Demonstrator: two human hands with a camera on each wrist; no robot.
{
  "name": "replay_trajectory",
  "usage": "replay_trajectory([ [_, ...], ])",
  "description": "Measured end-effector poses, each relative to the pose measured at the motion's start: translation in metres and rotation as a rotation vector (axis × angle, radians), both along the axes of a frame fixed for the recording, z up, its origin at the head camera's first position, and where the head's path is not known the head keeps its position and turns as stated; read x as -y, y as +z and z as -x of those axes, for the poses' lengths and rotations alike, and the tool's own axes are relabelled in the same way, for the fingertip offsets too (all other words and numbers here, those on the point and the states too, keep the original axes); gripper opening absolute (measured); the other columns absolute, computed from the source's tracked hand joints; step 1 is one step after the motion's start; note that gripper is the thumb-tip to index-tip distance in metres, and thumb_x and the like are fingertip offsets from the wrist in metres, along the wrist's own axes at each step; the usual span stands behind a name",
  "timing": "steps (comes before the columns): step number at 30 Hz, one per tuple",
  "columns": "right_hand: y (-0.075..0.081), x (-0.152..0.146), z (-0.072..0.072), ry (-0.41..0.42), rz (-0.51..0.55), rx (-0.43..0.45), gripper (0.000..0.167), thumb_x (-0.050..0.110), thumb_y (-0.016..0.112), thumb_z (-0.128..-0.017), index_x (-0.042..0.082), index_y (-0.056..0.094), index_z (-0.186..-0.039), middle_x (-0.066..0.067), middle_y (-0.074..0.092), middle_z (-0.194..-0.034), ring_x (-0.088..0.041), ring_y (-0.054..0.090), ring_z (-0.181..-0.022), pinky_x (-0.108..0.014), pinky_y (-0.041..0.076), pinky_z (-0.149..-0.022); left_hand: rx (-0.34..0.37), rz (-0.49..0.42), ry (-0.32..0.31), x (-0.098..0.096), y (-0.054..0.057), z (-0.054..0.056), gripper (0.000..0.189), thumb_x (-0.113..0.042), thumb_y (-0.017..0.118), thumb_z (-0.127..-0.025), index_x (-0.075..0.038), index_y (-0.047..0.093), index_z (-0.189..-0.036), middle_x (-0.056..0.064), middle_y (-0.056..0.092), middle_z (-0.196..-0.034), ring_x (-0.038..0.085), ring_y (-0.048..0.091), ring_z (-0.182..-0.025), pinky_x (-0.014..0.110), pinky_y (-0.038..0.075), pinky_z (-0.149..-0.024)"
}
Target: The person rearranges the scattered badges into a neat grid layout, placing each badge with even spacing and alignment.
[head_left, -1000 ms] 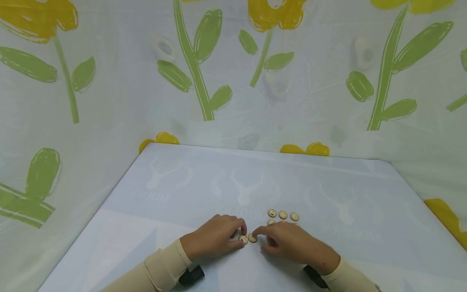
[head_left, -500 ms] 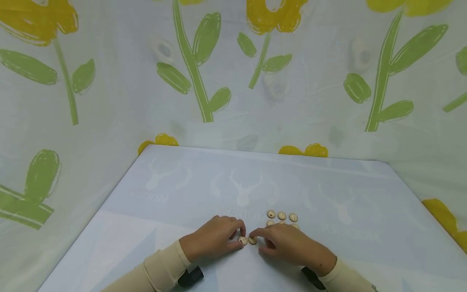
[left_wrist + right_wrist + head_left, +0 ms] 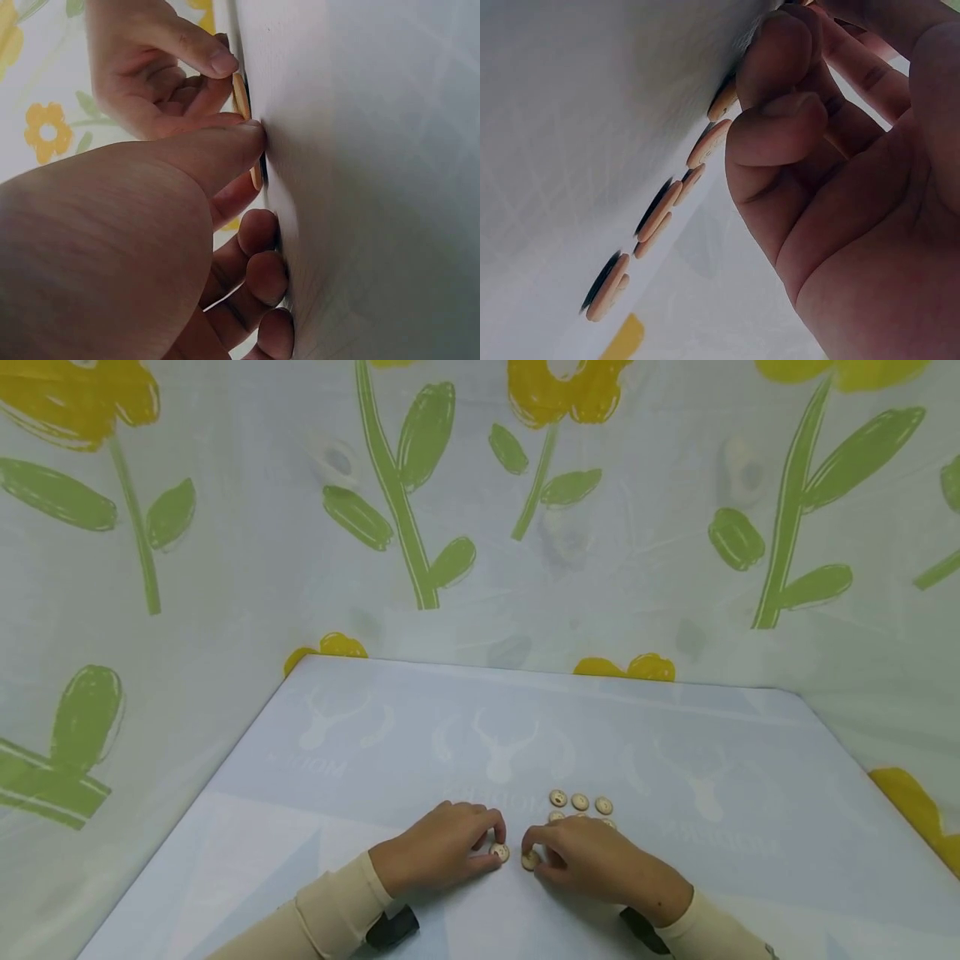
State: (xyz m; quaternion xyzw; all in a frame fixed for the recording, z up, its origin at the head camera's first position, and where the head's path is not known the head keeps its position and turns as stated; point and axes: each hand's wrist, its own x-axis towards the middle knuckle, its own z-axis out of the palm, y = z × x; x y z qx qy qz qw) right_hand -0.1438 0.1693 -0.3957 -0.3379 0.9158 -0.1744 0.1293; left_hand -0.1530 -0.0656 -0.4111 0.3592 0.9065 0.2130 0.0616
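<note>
My left hand (image 3: 442, 847) pinches a round wooden button (image 3: 500, 852) between thumb and index finger, low on the table. A second button (image 3: 530, 860) just to the right is held by my right hand (image 3: 600, 860), with thumb and index finger at its edges. In the left wrist view, the button in the right hand (image 3: 240, 96) stands out from the one at the left thumb (image 3: 256, 178). Beyond the right hand lie more wooden buttons in rows, including a far-row button (image 3: 580, 802); the nearer row is partly hidden by that hand.
The pale table (image 3: 360, 718) carries a faint deer-head print. Its far edge meets a curtain (image 3: 262, 527) with yellow flowers and green leaves. In the right wrist view, several buttons (image 3: 658, 211) lie flat past the right hand's fingers.
My right hand has drawn its button a little right and nearer, away from the left one. Its thumb has closed in on the button. The left hand has stayed in place.
</note>
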Motion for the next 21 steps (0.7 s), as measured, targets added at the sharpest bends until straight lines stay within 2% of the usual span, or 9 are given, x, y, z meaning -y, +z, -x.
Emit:
replay_trajectory([
  [5, 0.0007, -0.0003, -0.001, 0.006, 0.001, -0.022, 0.013, 0.018, 0.074, -0.089, 0.024, 0.068, -0.099, 0.017, 0.045, -0.063, 0.004, 0.04, -0.055, -0.018, 0.036, -0.051, -0.007, -0.001, -0.003, -0.0003, 0.0, 0.0006, 0.012, -0.032, 0.07, -0.093, -0.023, 0.066, -0.1, -0.013, 0.049, -0.072, -0.001, 0.042, -0.063, 0.023, 0.038, -0.07],
  [14, 0.0005, -0.0007, -0.0032, -0.022, 0.002, 0.013, 0.014, 0.019, 0.073, -0.089, 0.021, 0.064, -0.1, 0.017, 0.045, -0.06, 0.004, 0.041, -0.053, -0.018, 0.037, -0.051, 0.005, 0.011, 0.005, -0.0008, -0.0011, 0.0013, 0.013, -0.034, 0.07, -0.093, -0.024, 0.066, -0.101, -0.013, 0.049, -0.072, 0.0, 0.043, -0.064, 0.024, 0.039, -0.072],
  [21, 0.0015, -0.0021, -0.0047, -0.012, 0.015, 0.002, 0.013, 0.019, 0.071, -0.089, 0.019, 0.063, -0.099, 0.018, 0.044, -0.059, 0.005, 0.04, -0.052, -0.017, 0.036, -0.05, 0.001, 0.009, 0.002, -0.001, -0.0022, 0.0016, 0.013, -0.034, 0.07, -0.093, -0.025, 0.065, -0.101, -0.014, 0.048, -0.072, 0.0, 0.042, -0.064, 0.024, 0.038, -0.072],
])
